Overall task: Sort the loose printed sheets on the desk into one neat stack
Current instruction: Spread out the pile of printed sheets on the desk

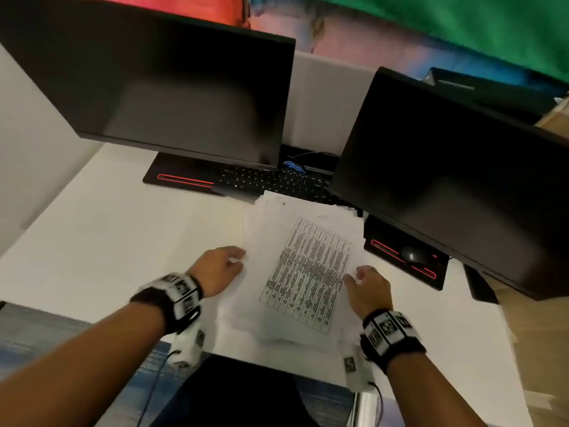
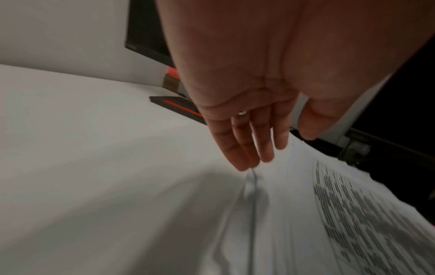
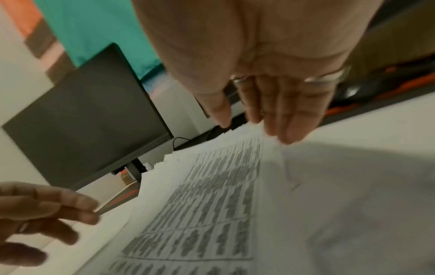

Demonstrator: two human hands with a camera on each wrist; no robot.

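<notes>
A pile of printed sheets (image 1: 304,269) lies on the white desk (image 1: 107,241), its top sheet showing a printed table; the far edges are fanned unevenly. My left hand (image 1: 229,260) is at the pile's left edge, fingers straight and together (image 2: 249,148), tips touching the edge of the paper (image 2: 294,204). My right hand (image 1: 360,277) is at the pile's right edge, fingers straight (image 3: 280,115) with tips on the sheets (image 3: 212,195). The left hand (image 3: 42,214) also shows across the pile in the right wrist view. Neither hand holds anything.
Two dark monitors (image 1: 172,87) (image 1: 455,167) hang over the desk's back, on black bases with red strips. A black keyboard (image 1: 271,180) lies just behind the pile. A black mouse (image 1: 414,254) rests on the right base. A dark chair (image 1: 234,392) stands at the near edge.
</notes>
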